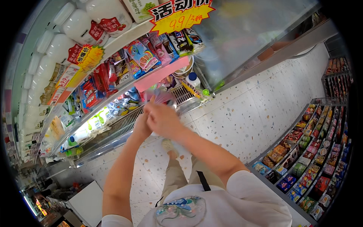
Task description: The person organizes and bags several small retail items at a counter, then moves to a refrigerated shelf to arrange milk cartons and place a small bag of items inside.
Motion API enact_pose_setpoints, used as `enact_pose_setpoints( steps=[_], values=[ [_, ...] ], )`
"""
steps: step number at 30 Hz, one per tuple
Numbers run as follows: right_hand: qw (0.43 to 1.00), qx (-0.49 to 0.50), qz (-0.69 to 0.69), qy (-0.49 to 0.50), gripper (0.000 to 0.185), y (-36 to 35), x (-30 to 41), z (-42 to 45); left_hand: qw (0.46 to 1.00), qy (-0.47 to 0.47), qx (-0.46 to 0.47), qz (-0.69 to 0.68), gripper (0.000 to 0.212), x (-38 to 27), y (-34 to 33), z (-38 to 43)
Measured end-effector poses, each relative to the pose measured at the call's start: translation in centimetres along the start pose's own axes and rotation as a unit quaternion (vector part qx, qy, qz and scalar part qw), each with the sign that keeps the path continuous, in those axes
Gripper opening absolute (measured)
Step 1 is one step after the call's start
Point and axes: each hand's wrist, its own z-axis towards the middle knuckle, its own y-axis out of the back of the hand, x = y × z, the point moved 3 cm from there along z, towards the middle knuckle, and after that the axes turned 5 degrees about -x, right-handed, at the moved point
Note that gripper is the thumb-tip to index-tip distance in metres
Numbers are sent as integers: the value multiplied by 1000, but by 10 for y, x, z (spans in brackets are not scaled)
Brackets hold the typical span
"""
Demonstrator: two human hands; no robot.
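Observation:
My right hand [164, 118] is closed with its fingertips together at the edge of a blurred, partly see-through package [164, 98]. Motion blur hides what the package contains. My left hand [141, 124] is pressed against the right one, its fingers partly hidden behind it, so its own grip cannot be made out. Both hands are in front of an open-fronted chiller, above its slotted metal grille [119, 129]. Just beyond them hangs a blank pink strip [161, 74] on a shelf edge. A white bottle with a dark blue cap [193, 79] stands low in the chiller, to the right.
Wrapped snacks [141, 55] crowd the middle shelf, with large white bottles [82, 27] above. Pouches [123, 105] lie low in the chiller. A clear side panel [241, 37] bounds it at right. A rack of boxed goods [306, 159] stands on the speckled tile floor [227, 113].

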Motion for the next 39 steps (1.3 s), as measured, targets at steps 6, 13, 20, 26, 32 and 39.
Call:
enact_pose_setpoints(
  steps=[6,13,20,26,32,39],
  values=[
    [994,47,60,76,19,-1,7,-23,928,34,-145,-341,24,-15,-18,-15],
    [959,-34,-279,-49,26,110,-106,-9,966,172,-176,-79,31,-57,23,-94],
    [906,76,-393,-137,43,94,-179,47,962,200,-181,-37,29,-47,-12,-191],
    [907,85,-401,-98,37,76,-232,58,947,276,-165,-18,28,-29,-39,-262],
    [910,133,-387,-65,35,65,-218,53,941,300,-155,-6,40,-23,-60,-305],
    [923,177,-340,-37,36,21,-188,45,927,335,-168,-26,31,-24,-65,-319]
  ],
)
